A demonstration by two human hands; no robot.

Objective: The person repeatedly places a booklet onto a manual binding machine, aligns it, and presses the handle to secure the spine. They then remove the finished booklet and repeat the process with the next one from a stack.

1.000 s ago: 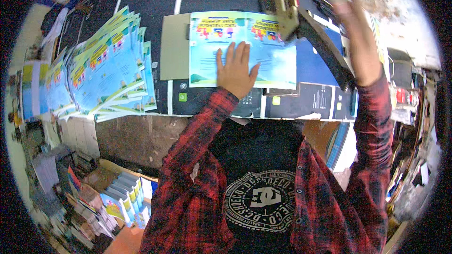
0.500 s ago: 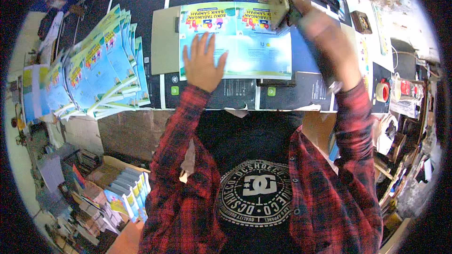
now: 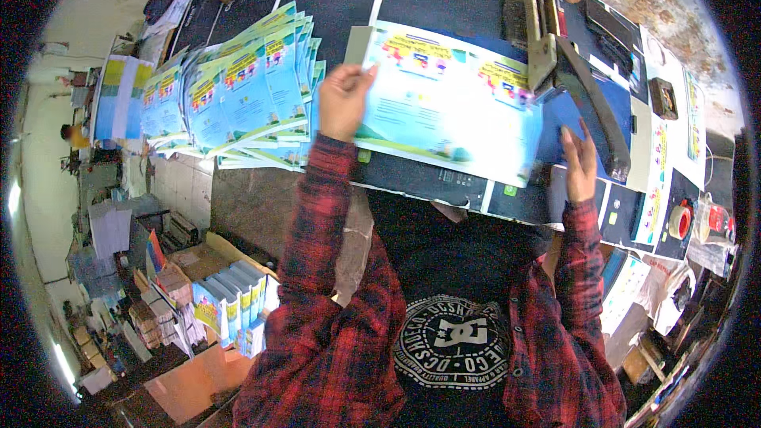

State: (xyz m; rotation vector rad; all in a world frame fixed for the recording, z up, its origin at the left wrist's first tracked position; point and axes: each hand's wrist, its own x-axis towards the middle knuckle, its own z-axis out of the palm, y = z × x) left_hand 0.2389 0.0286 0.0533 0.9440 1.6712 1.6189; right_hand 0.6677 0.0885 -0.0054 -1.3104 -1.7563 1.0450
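Observation:
A wide printed sheet (image 3: 452,103), blue and green with colourful pictures, is tilted and slightly blurred over the dark work surface. Its left edge is pinched between the thumb and fingers of my left hand (image 3: 346,99). My right hand (image 3: 579,162) is just beyond the sheet's right edge, fingers stretched and apart, holding nothing. Between that hand and the back of the surface is a metal device with a worn bracket (image 3: 542,59) and a long dark lever arm (image 3: 596,111). A grey board (image 3: 359,45) shows partly behind the sheet's left edge.
Fanned piles of similar printed sheets (image 3: 246,87) lie on the left. At the right are a red-cored tape roll (image 3: 679,222) and a small dark block (image 3: 663,98). Below left, an open carton (image 3: 273,265) holds upright booklets (image 3: 230,301).
My right hand has let go of the lever and come down toward me. My left hand, flat on the sheet before, now grips its edge; the sheet has turned. The head view has shifted.

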